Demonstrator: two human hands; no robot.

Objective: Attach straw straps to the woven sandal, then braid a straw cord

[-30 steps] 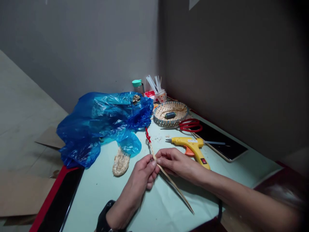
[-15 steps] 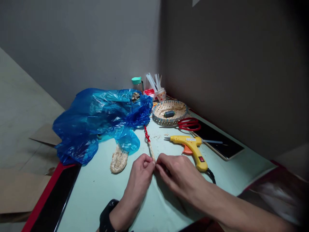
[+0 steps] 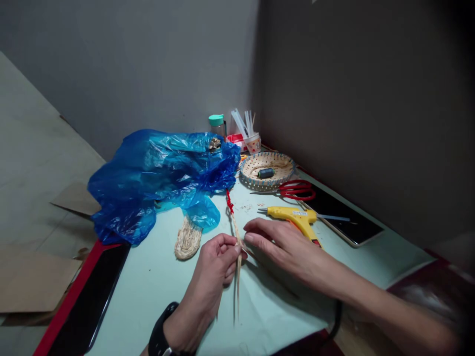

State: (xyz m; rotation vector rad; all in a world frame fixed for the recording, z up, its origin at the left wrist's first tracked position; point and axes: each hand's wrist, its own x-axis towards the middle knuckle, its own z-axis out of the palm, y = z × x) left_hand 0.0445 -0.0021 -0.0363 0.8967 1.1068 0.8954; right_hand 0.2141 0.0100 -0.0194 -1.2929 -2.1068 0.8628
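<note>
Straw braid (image 3: 235, 227): red cord (image 3: 229, 202) at far end
Left hand (image 3: 218, 260): pinching the braid
Right hand (image 3: 282, 244): loosely spread, beside it

1. We see beige on the braid (image 3: 235, 228), red on its cord (image 3: 230, 203).
2. We find blue on the plastic bag (image 3: 159, 173).
3. We note yellow on the glue gun (image 3: 284, 213), red on the scissor handles (image 3: 285, 188).
4. We see blue edging and dark dots on the beige basket (image 3: 247, 181).

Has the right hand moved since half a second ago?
Yes. The right hand moved forward, toward the yellow glue gun, and now hides part of it from view.
</note>
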